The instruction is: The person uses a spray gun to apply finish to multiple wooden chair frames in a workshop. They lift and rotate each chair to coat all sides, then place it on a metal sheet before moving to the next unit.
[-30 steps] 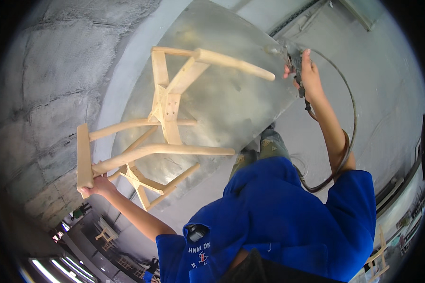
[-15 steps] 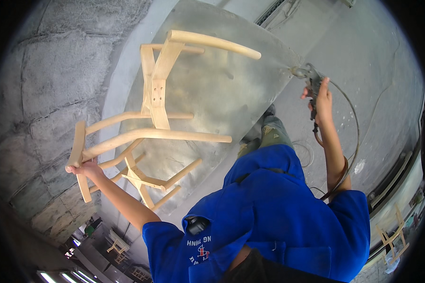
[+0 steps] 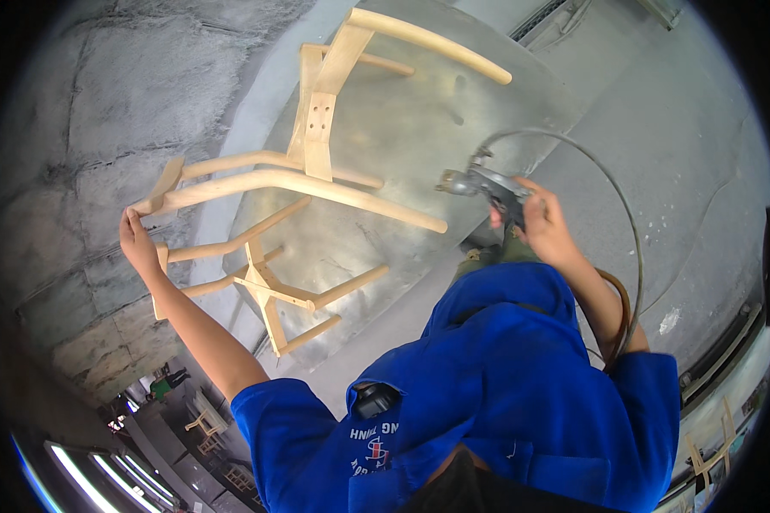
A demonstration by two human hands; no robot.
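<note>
A pale wooden chair frame (image 3: 320, 120), with several legs and a flat piece with drilled holes, lies on its side over a grey sheet-like surface. My left hand (image 3: 140, 245) is closed at the far left end of this frame, its fingertips pinching the corner of the end rail. My right hand (image 3: 546, 224) is wrapped round the handle of a metal spray gun (image 3: 494, 186). The gun's nozzle faces left toward the frame's legs, apart from them. A second wooden chair frame (image 3: 278, 291) lies nearer to me, below the first one, and neither hand touches it.
A hose (image 3: 626, 214) loops from the gun down past my right forearm. Left of the frames rises a dusty, grey panelled wall (image 3: 137, 111). More wooden frames stand at the lower left (image 3: 204, 421) and at the far right (image 3: 712, 453). The grey floor (image 3: 693, 188) stretches to the right.
My right hand has brought the spray gun leftward, closer to the frames. The held frame's end rail has turned, and my left hand's grip has shifted to its corner. The view has also shifted.
</note>
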